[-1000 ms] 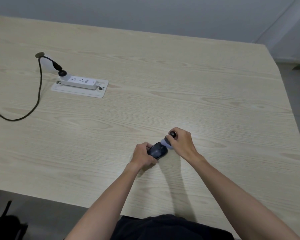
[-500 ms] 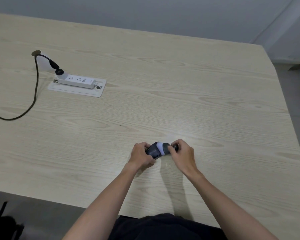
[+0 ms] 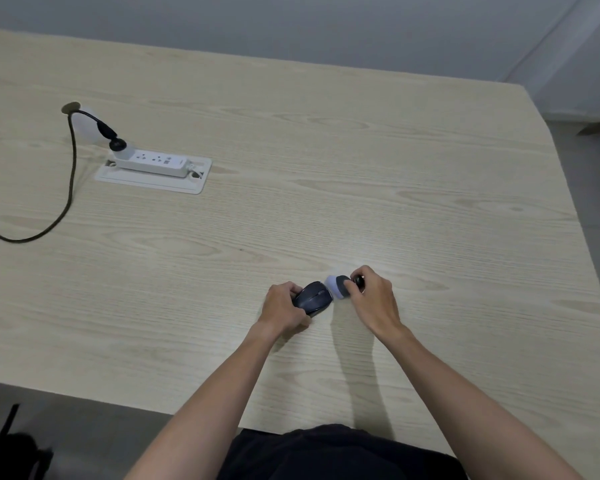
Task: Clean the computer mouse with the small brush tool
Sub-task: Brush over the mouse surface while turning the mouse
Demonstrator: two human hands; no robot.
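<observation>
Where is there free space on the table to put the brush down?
The table is bare right of the right hand and beyond both hands, up to the power strip. It is crowded only where the left hand holds the mouse beside the brush.

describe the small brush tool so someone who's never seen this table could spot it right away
On the pale wooden table, look near the front edge where the two hands meet. The right hand pinches the small brush tool against the dark mouse held by the left hand. It is the stubby piece with a pale tip and grey collar.
</observation>
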